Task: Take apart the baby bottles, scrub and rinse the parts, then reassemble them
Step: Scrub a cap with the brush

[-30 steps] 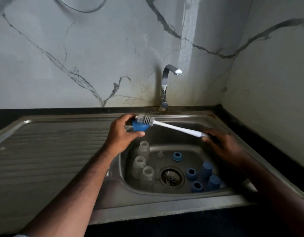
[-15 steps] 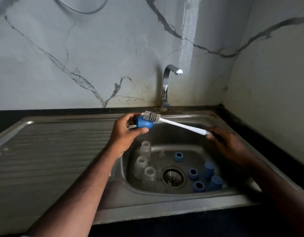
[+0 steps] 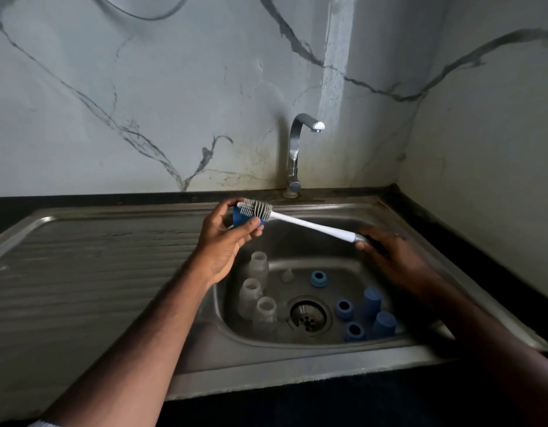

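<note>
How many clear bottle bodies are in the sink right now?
3, all left of the drain: one at the back, one in the middle, one nearest. None looks hidden.

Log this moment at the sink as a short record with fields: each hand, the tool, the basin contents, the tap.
left hand: holds a blue bottle part above the sink
right hand: grips the brush handle
brush: white, bristles against the blue part
basin, left: three clear bottles, upright
basin, right: blue rings and caps
basin, back: one small clear teat
tap: no water visible
</note>
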`<state>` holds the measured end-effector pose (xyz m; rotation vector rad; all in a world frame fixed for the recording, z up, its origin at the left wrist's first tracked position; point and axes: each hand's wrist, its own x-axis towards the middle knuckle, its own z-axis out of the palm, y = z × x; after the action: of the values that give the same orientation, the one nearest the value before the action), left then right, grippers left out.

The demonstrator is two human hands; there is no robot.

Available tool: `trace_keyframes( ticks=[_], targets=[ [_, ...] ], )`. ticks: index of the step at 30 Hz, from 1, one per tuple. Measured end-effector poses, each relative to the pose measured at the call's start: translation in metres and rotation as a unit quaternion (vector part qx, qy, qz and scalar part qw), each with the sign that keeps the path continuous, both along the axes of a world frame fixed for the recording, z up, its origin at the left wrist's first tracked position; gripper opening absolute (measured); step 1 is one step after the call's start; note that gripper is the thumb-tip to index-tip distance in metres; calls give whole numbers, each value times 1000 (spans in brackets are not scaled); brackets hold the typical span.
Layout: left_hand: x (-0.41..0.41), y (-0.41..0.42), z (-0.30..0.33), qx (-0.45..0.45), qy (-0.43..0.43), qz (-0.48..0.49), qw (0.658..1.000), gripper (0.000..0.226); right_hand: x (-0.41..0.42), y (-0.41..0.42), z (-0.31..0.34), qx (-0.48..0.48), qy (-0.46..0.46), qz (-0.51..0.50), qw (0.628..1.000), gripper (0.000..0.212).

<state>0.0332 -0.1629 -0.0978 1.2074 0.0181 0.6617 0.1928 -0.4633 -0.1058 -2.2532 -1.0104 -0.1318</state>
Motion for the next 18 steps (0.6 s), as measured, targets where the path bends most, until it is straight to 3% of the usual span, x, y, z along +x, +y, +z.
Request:
trace_keyframes(
  ticks=[3, 9, 18],
  targets=[
    [0, 4, 1, 15, -10, 3, 1000, 50, 3, -8, 3, 13, 4, 8, 1000, 44],
    [6, -5, -1, 44, 38, 23, 998, 66, -1, 0, 2, -7, 1, 4, 1000, 33],
    [1, -6, -3, 81, 58, 0, 995, 49, 0, 0, 3, -9, 11, 22, 1000, 30]
  ],
)
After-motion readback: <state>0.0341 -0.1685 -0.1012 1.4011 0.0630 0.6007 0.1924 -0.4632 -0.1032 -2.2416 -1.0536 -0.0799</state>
